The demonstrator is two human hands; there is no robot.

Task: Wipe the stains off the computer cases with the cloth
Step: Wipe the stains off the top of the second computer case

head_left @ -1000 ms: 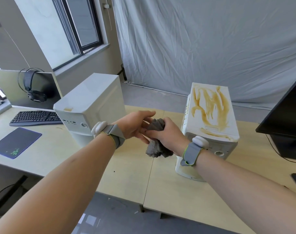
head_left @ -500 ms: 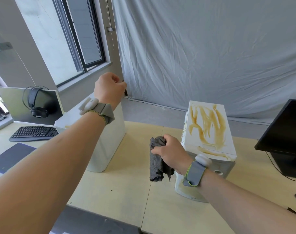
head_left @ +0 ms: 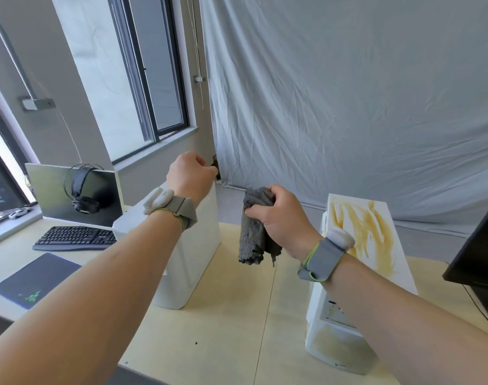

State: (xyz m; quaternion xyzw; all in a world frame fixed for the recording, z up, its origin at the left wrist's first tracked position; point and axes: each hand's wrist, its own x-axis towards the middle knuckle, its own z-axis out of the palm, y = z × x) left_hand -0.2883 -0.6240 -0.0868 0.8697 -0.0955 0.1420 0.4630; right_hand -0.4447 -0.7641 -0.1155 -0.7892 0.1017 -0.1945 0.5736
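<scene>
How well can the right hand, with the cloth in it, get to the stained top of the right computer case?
Probably yes. The right hand grips the cloth in the air just left of the stained top of the right computer case, and nothing stands between them.

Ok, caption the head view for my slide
Right hand grips grey cloth between two white computer cases, stained one unwiped.

A creased grey sheet hangs as backdrop. Daylight enters the dark-framed window at left. The pale wood bench carries a keyboard, perhaps headphones beyond.
</scene>
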